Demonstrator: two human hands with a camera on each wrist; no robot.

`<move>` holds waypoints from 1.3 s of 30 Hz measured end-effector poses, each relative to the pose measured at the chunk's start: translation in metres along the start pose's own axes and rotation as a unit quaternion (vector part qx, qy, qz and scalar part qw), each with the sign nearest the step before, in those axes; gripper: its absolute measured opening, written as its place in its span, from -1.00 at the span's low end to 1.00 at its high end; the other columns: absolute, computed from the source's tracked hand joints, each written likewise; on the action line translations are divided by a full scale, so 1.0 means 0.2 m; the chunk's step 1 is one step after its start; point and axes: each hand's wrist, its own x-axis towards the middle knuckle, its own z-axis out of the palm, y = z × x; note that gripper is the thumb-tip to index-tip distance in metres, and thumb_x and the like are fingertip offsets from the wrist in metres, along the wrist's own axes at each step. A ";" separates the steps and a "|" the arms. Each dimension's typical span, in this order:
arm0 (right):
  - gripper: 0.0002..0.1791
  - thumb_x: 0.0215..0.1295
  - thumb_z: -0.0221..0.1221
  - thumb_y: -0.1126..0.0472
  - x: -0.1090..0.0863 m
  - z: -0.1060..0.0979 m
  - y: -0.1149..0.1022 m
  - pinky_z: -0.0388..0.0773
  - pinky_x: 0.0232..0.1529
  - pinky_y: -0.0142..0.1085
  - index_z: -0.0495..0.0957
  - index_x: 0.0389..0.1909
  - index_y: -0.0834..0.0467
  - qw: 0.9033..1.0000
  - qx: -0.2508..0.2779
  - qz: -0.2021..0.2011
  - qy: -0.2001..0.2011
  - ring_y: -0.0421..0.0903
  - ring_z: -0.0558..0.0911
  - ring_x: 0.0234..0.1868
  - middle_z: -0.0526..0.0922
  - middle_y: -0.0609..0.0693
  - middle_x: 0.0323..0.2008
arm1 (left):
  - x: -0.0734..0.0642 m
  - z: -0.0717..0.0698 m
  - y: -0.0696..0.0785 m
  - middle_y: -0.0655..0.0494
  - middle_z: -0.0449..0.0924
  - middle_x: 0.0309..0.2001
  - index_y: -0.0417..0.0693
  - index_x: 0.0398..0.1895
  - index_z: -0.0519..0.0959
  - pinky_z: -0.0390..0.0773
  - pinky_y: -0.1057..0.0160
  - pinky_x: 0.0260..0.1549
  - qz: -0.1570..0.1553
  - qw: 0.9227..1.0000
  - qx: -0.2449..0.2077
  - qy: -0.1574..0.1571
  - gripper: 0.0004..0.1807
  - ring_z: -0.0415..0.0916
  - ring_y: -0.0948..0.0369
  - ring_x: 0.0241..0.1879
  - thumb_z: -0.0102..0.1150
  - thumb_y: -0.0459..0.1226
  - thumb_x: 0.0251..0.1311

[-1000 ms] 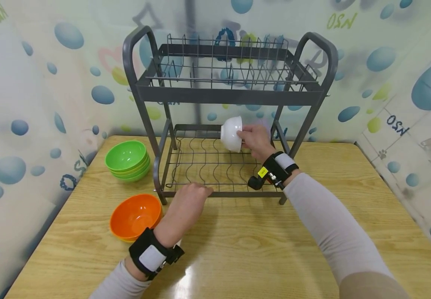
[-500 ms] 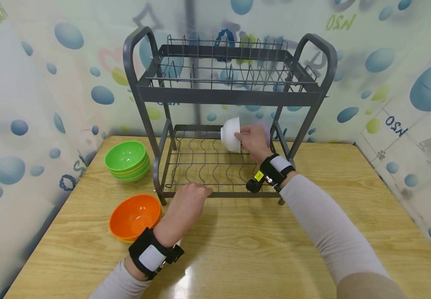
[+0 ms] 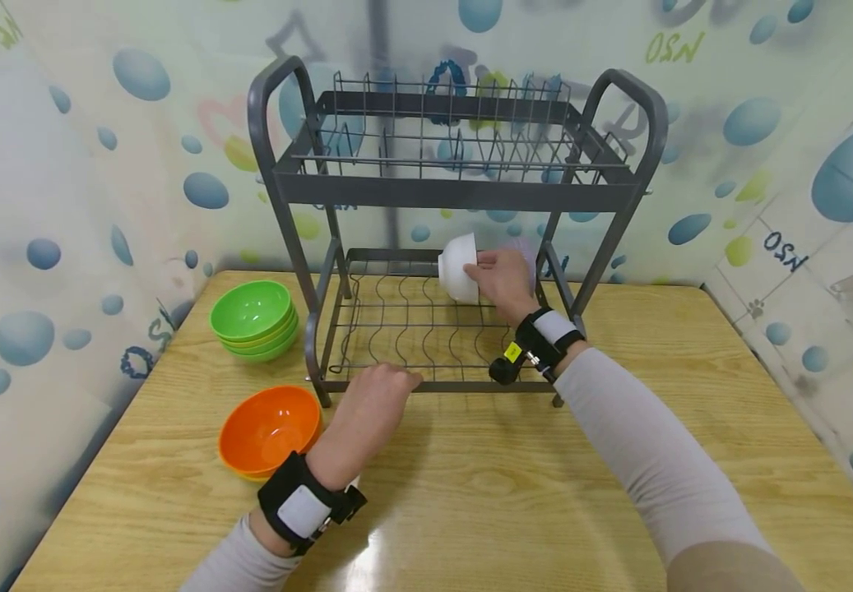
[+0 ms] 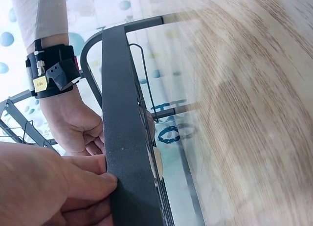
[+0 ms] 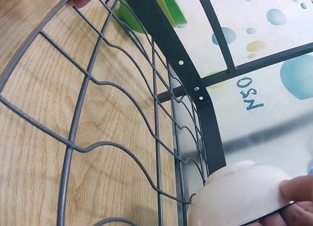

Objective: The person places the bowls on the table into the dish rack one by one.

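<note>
The letters "NSO" were printed on the spotted wall covering; the yellow label on the right wristband could not be read.

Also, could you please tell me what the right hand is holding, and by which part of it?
The right hand holds a white bowl, pinched at its rim, with the bowl tipped on its side.

The white bowl looks glossy, the rack metallic.
</note>
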 end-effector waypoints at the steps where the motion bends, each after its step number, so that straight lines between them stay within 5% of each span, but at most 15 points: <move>1: -0.55 0.29 0.18 0.03 0.00 0.00 0.00 0.58 -0.05 -0.14 0.59 0.11 0.19 1.000 0.001 -0.003 0.000 0.00 0.60 0.02 0.63 0.12 0.10 | 0.00 0.00 0.00 0.07 0.69 -0.45 -0.04 -0.28 0.73 0.65 0.18 -0.42 -0.001 1.000 0.000 0.000 -0.63 0.60 0.17 -0.44 0.15 -0.63 0.00; 8: -0.54 0.30 0.17 0.02 -0.01 -0.01 0.00 0.58 -0.13 -0.18 0.58 0.11 0.21 1.000 -0.013 -0.023 -0.012 0.01 0.61 -0.02 0.64 0.14 0.08 | 0.00 0.00 0.00 0.08 0.67 -0.48 -0.02 -0.30 0.74 0.64 0.18 -0.46 -0.002 1.000 0.012 0.001 -0.63 0.58 0.17 -0.47 0.15 -0.63 0.00; 20: -0.64 0.35 0.10 0.10 -0.09 -0.15 0.00 0.56 0.00 -0.03 0.65 -0.06 0.29 0.979 -0.113 -0.166 -0.024 0.11 0.63 -0.03 0.69 0.23 -0.07 | 0.01 -0.01 0.00 0.10 0.66 -0.51 0.00 -0.35 0.72 0.61 0.19 -0.49 -0.001 1.000 0.020 -0.001 -0.64 0.56 0.17 -0.49 0.13 -0.62 0.02; 25: -0.68 0.34 0.13 0.05 -0.18 -0.23 0.01 0.58 -0.07 -0.04 0.70 -0.19 0.22 0.965 -0.142 -0.219 -0.036 0.07 0.65 -0.12 0.72 0.17 -0.19 | 0.01 0.00 0.01 0.10 0.67 -0.50 0.00 -0.36 0.72 0.62 0.18 -0.49 0.003 1.000 0.020 0.005 -0.62 0.57 0.16 -0.48 0.11 -0.64 -0.01; 29: -0.63 0.33 0.14 -0.02 -0.28 -0.27 0.05 0.61 -0.12 -0.07 0.67 -0.07 0.16 0.957 -0.163 -0.231 -0.062 0.00 0.68 -0.14 0.74 0.11 -0.15 | 0.00 0.00 0.01 0.09 0.69 -0.46 -0.01 -0.34 0.73 0.62 0.17 -0.48 0.000 1.000 0.012 0.004 -0.62 0.58 0.15 -0.46 0.10 -0.64 0.00; 39: -0.67 0.31 0.14 -0.08 -0.51 -0.30 0.22 0.63 -0.28 -0.21 0.71 -0.14 0.02 0.936 -0.209 -0.263 -0.107 -0.21 0.68 -0.34 0.76 -0.09 -0.31 | 0.00 -0.01 0.01 0.08 0.70 -0.44 -0.02 -0.30 0.73 0.63 0.17 -0.46 -0.007 1.000 0.007 -0.004 -0.62 0.60 0.14 -0.44 0.11 -0.63 0.02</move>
